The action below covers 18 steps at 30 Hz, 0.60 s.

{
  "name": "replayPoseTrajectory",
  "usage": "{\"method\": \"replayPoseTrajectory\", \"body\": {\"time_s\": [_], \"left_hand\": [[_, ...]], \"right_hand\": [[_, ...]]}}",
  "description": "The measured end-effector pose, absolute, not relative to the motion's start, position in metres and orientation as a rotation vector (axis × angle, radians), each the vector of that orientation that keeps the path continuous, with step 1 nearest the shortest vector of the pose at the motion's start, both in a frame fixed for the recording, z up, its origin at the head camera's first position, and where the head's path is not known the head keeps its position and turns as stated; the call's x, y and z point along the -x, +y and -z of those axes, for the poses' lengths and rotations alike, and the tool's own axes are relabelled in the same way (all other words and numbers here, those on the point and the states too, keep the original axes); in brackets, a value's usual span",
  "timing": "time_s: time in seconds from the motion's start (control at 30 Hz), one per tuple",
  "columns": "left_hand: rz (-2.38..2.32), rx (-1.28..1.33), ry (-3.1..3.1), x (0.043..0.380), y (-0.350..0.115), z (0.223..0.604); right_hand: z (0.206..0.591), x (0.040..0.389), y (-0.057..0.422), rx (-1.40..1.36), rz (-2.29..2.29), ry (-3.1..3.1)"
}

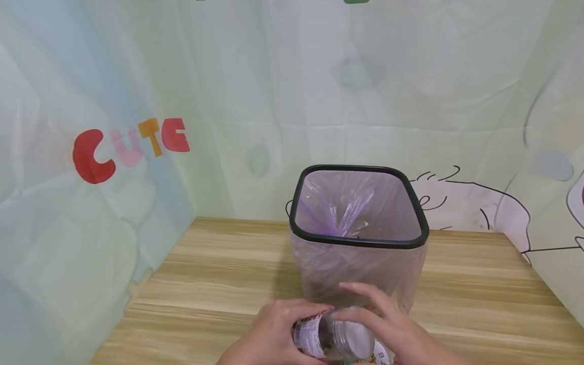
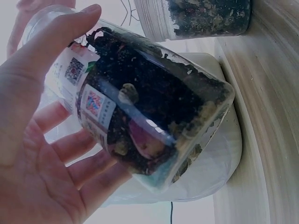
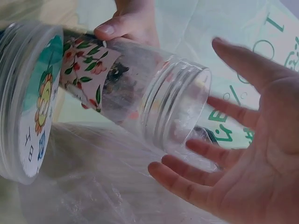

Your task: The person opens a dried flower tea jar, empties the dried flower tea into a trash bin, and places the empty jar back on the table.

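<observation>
A clear plastic jar (image 1: 315, 334) of dark dried tea and petals lies tilted in my left hand (image 1: 266, 334). The left wrist view shows the thumb over its side and the fingers beneath the jar body (image 2: 140, 98). My right hand (image 1: 397, 329) is spread around the jar's ridged mouth end (image 3: 177, 102), its fingers bent a little and not closed on it. Whether a fingertip touches there, I cannot tell. Close by stands a second jar (image 2: 210, 18) of dried tea, whose lid (image 3: 39, 107) carries a flower sticker.
Just beyond the hands stands a bin with a black rim (image 1: 360, 242) and a thin purplish bag inside. It rests on a wood-grain table (image 1: 219, 268). A printed cloth (image 1: 255, 91) hangs behind and at the sides.
</observation>
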<state>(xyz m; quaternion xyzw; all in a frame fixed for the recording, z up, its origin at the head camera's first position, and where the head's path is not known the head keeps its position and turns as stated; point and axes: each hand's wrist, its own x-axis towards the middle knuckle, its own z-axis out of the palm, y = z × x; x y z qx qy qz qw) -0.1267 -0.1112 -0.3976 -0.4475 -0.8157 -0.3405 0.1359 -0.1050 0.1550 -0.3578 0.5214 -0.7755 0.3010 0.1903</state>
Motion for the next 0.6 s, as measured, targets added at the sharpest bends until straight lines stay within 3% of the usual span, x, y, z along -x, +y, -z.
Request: {"method": "replayPoseTrajectory", "body": {"time_s": [0.17, 0.6], "left_hand": [[0.967, 1.291, -2.359, 0.1265, -0.1116, 0.3984], [1.001, 1.292, -2.390, 0.1268, -0.1133, 0.3983]], "right_hand": [[0.3589, 0.1051, 0.1506, -1.310, -0.712, -2.151], [0.3592, 0.1089, 0.1531, -1.450, -0.835, -2.126]]}}
